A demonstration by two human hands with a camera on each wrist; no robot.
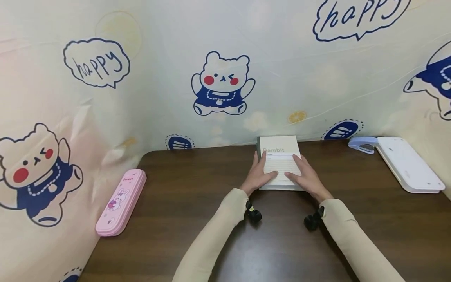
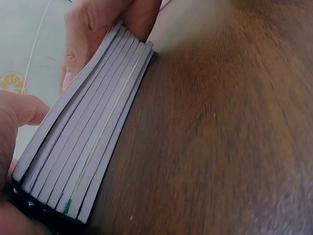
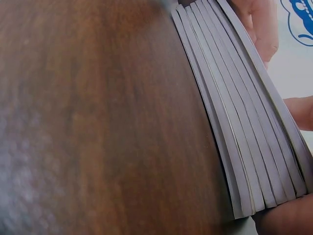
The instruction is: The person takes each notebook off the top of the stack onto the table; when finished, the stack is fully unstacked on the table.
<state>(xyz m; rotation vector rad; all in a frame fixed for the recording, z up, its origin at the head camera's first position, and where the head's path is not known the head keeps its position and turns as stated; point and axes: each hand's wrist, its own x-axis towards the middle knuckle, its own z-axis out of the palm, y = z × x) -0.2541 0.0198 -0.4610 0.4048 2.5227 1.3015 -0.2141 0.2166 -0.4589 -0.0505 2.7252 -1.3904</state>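
A thick notebook (image 1: 279, 146) with a pale cover marked "Gambit" lies flat on the dark wooden table (image 1: 197, 196), near its back edge. Across the notebook's near half lies a lined white page (image 1: 282, 167). My left hand (image 1: 260, 173) rests on the notebook's left side with its fingers straight along the edge and its thumb on the page. On the right side my right hand (image 1: 305, 176) lies the same way. The left wrist view shows the stacked page edges (image 2: 83, 142) close up. They fill the right of the right wrist view too (image 3: 244, 122).
A pink pencil case (image 1: 121, 201) lies at the table's left edge. At the back right sit a light blue stapler (image 1: 362, 144) and a flat white case (image 1: 408, 164). A cartoon-bear cloth (image 1: 222, 84) hangs behind the table and along both sides.
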